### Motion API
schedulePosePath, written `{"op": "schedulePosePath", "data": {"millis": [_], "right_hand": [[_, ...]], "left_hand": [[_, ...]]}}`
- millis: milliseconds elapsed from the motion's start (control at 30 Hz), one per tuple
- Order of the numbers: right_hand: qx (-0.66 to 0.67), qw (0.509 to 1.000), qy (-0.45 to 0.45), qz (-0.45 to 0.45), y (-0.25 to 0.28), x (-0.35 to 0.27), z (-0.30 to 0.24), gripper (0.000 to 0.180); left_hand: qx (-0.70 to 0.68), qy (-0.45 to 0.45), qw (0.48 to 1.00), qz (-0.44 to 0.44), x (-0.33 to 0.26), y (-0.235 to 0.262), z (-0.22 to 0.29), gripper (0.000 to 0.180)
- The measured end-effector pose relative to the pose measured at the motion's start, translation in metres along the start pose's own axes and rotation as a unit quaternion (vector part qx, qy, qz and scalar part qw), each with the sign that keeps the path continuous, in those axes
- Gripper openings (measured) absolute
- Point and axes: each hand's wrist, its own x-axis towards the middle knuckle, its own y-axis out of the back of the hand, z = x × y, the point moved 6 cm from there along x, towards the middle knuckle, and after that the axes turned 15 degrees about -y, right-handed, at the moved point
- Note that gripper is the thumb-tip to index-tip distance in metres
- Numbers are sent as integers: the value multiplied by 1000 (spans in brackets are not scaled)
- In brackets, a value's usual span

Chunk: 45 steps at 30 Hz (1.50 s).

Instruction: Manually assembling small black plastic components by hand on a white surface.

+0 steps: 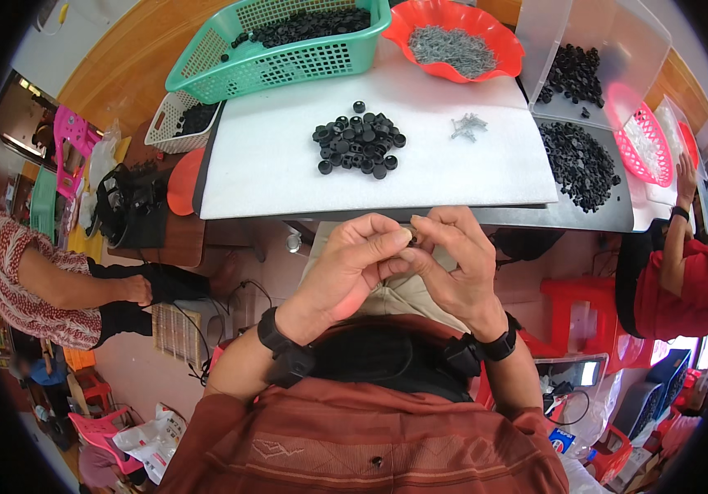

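Observation:
Both my hands meet over my lap, just in front of the table edge. My left hand [358, 259] pinches a small dark part [412, 237] between thumb and forefinger. The fingers of my right hand [463, 262] close on the same part from the other side, and they cover most of it, so its exact kind is hidden. Beyond my hands, a pile of round black plastic caps [357, 142] lies on the white foam sheet [272, 183]. To its right rests a small heap of silver screws [469, 126].
At the back stand a green basket [288, 68] of black parts and a red bowl [512, 59] of screws. Loose black pieces [578, 165] lie right of the sheet, below a clear bin [617, 49]. A pink basket [635, 152] sits farther right. People sit on both sides.

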Motion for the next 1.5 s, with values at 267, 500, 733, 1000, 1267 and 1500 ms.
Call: {"op": "schedulePosePath", "data": {"millis": [267, 500, 733, 1000, 1267, 1500], "right_hand": [[-3, 1000, -15, -12, -2, 4, -8, 38], [25, 999, -11, 37, 1, -2, -5, 32], [16, 998, 4, 67, 2, -2, -10, 25], [19, 996, 3, 85, 1, -6, -7, 24], [-15, 991, 68, 115, -5, -8, -12, 29], [-122, 971, 134, 158, -6, -10, -16, 30]], "left_hand": [[-16, 17, 1000, 14, 0, -4, 4, 16], [-31, 13, 999, 12, -4, -10, 5, 24], [-34, 2, 999, 8, -3, -10, 3, 22], [-13, -10, 1000, 11, -3, -9, 1, 16], [-28, -38, 999, 6, -5, -11, 2, 16], [3, -44, 999, 25, -10, -14, 1, 20]]}}
